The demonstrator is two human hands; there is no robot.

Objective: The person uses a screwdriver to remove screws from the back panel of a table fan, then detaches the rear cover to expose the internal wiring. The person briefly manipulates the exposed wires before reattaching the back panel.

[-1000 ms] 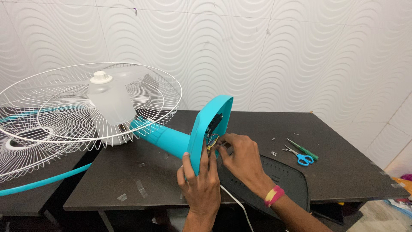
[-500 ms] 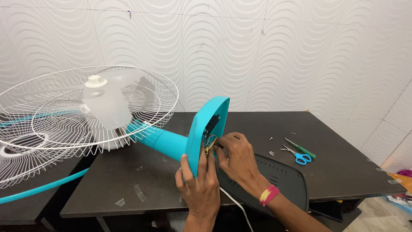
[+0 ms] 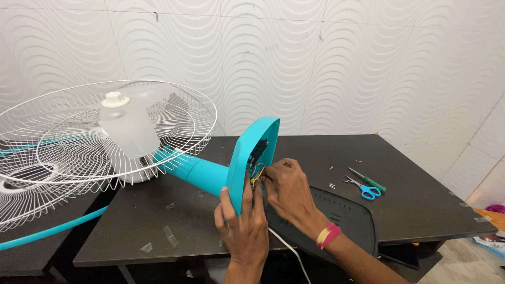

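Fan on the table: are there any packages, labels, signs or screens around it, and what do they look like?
None that I can see: no package, label, sign or screen shows on the black table, the teal fan base or the white wavy wall.

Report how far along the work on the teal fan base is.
Done: the black bottom cover is off and lies flat on the table. In hand: the left hand grips the teal base by its rim while the right hand works at the exposed wires. Left: the base is open, with loose screws beside the scissors.
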